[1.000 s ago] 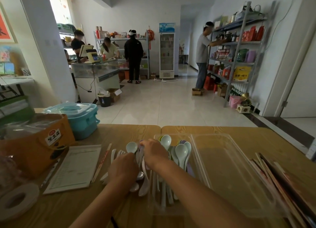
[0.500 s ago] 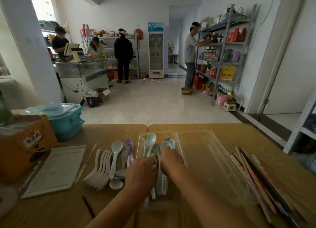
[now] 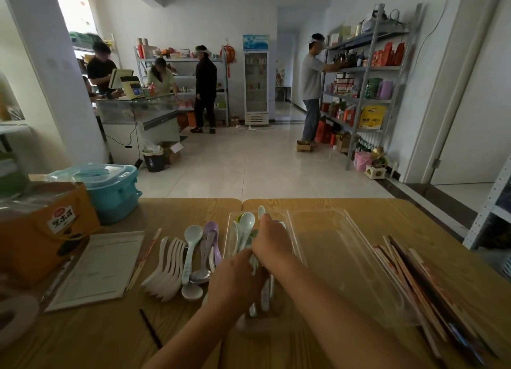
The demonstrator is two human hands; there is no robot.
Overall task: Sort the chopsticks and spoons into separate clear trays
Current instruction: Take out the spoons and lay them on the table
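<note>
Under both hands, in the narrow clear tray (image 3: 227,247): spoons (image 3: 247,222). Gripped at the handles by left hand (image 3: 235,281) and right hand (image 3: 270,241), fingers curled. Left of them loose spoons (image 3: 172,269), right of them chopsticks (image 3: 412,280).

**Inspector:** Item in the grip?
**Assistant:** Pastel plastic spoons (image 3: 244,224), bunched lengthwise in the narrow clear plastic tray (image 3: 230,231). Bowls point away, and the handles are held by the left hand (image 3: 235,280) and right hand (image 3: 272,241).
**Inspector:** Elsewhere?
**Assistant:** Left of the grip, loose white, green and lilac spoons (image 3: 177,266) lie in a row. On the right, alongside, is the wide clear plastic tray (image 3: 345,258). Beyond it, brown and patterned chopsticks (image 3: 414,280) lie heaped.
</note>
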